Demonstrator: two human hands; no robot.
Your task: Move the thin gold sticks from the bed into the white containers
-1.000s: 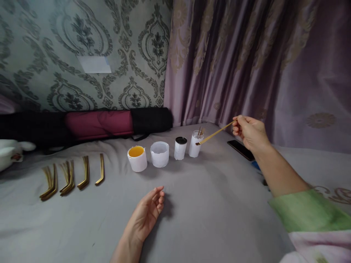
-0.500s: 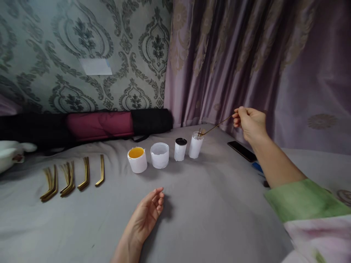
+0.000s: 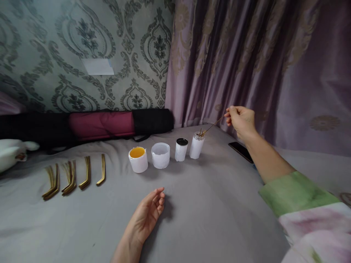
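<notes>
Slender gold-brown rod (image 3: 215, 123), one, pinched tight between thumb and fingertips of the right hand (image 3: 240, 118); slants down leftward, its lower end at the mouth of a tall jar (image 3: 195, 149); cannot tell whether inside the mouth or only at the rim; beside that end, a few thin sticks (image 3: 200, 131) poking up from the jar, too small to count surely.

Left hand (image 3: 149, 213), low at the grey sheet (image 3: 208, 219), fingers loosely curled with nothing between them; well apart from the rod, nearest to the containers.

Farther out, four containers upright in one row, counting the jar, all white outside; next leftward, one narrow can (image 3: 181, 151) with a dark mouth; then one wide pale tub (image 3: 161, 157); then one white tub (image 3: 138, 163) with a yellow-orange inside.

Left of the row, four groups of bent gold straws (image 3: 69, 180), apart from one another; cannot count each group exactly, though plainly thinnest at the right.

Near the right forearm, one dark phone (image 3: 240, 151), flat; behind everything, one long black-and-maroon roll (image 3: 101, 124); at the far left, one white plush (image 3: 12, 154), partly cut off.
</notes>
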